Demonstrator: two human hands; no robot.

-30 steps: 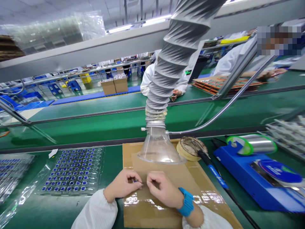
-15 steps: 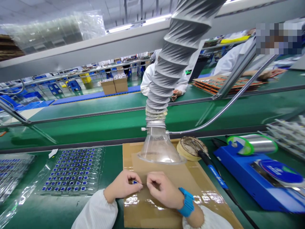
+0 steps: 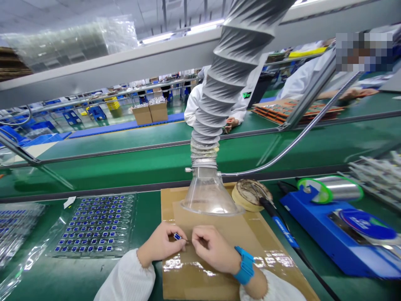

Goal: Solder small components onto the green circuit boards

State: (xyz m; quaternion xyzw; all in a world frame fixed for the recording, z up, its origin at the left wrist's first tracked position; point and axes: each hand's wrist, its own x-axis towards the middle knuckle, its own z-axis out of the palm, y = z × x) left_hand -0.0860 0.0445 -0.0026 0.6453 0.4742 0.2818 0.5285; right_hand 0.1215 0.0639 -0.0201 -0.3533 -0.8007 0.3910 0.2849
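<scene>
Between the thumb and forefinger of my left hand (image 3: 164, 242) is a small blue-faced electronic part (image 3: 177, 236) with a white border. A thin dark lead points from it toward the other hand. My right hand (image 3: 213, 247), with a blue wristband (image 3: 244, 266), is closed in a pinch just right of the lead; whatever lies in its fingertips is too small or hidden to make out. Both hands are over a tape-covered cardboard sheet (image 3: 188, 286), below a clear funnel-shaped fume hood (image 3: 206, 194).
On the left, a clear plastic tray (image 3: 89, 223) holds rows of similar blue parts. A soldering iron (image 3: 283, 230) rests by a round tin (image 3: 249, 196). Farther right stand a blue solder feeder (image 3: 328, 238) and solder spool (image 3: 332, 189). Co-workers sit across the bench.
The blue part has turned in my left fingers, so more of its face shows. My right hand has shifted very slightly left.
</scene>
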